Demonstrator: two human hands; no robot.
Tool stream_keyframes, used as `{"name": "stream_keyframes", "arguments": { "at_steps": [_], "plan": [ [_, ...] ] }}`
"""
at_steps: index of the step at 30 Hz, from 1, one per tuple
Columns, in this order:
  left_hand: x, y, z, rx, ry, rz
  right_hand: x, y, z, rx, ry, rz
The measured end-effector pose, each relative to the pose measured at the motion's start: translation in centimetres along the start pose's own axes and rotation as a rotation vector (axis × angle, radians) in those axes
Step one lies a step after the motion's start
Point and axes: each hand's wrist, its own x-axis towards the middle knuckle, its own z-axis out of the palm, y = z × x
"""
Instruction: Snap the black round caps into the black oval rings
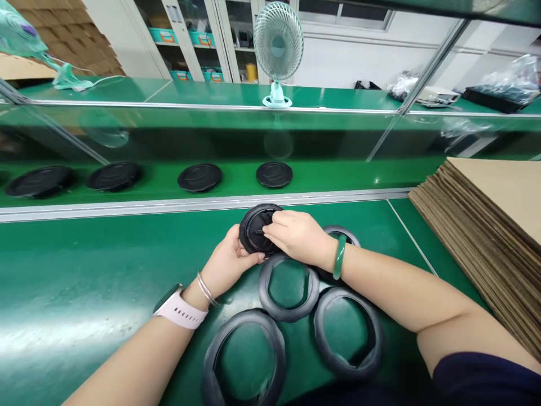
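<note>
A round black disc part (249,232) with a raised rim is tilted up in front of me. My left hand (232,254) grips its lower left edge, thumb at the front. Over its face, the bent fingers of my right hand (293,234) pinch at a small dark tab on the disc; my knuckles hide part of it. Close below lie thick dark grey rings: a middle ring (264,287), a front left ring (209,363) and a right ring (376,332). Another ring (350,235) is partly covered by my right wrist.
Several black discs (274,175) lie in a row on the green conveyor belt (338,175) beyond the metal rail (169,207). A stack of cardboard sheets (477,237) stands at the right. A fan (278,51) sits on the upper shelf, another fan (63,73) at far left.
</note>
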Motion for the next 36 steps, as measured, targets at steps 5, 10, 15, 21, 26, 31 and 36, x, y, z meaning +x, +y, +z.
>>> {"name": "stream_keyframes", "arguments": {
  "at_steps": [5, 10, 15, 21, 26, 31, 36],
  "plan": [
    [0.06, -0.31, -0.10, 0.017, -0.004, 0.004, 0.29, 0.17, 0.22, 0.008, -0.055, 0.052],
    [0.21, -0.61, -0.16, 0.007, -0.003, 0.021, 0.27, -0.06, 0.12, -0.009, -0.060, 0.057],
    [0.15, -0.64, -0.15, -0.018, -0.006, 0.035, 0.20, -0.38, -0.18, -0.026, -0.038, 0.022],
    [0.14, -0.65, -0.10, -0.046, -0.010, 0.046, 0.29, -0.37, -0.36, -0.025, -0.050, 0.024],
    [0.16, -0.65, -0.06, -0.051, -0.006, 0.049, 0.34, -0.28, -0.47, -0.009, -0.049, 0.011],
    [0.09, -0.74, -0.18, -0.041, -0.018, 0.057, 0.20, -0.10, -0.10, 0.051, -0.019, 0.027],
    [0.09, -0.81, -0.33, -0.029, -0.035, 0.059, 0.08, 0.04, 0.10, 0.119, -0.011, 0.053]
  ]
}}
